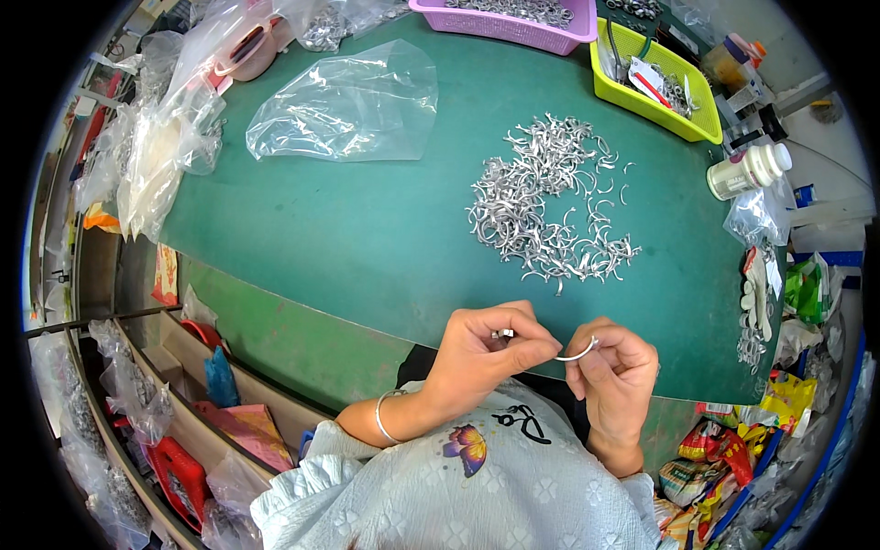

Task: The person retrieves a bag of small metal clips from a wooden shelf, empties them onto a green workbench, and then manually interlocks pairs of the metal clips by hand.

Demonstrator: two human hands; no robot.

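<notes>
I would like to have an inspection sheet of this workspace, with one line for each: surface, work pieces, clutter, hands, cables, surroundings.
Surface: green table, its edge in front of the person.
Work pieces: loose pile of curved silver pieces right of centre; one curved piece between the hands.
Clutter: clear plastic bag, purple basket, yellow-green basket, white bottle near the right edge.
Hands: left hand curled around some silver metal, fingertips at the curved piece's left end; right hand pinches its other end.
Cables: nothing seen for certain.
Surroundings: filled plastic bags at left, coloured packets at lower right.
</notes>
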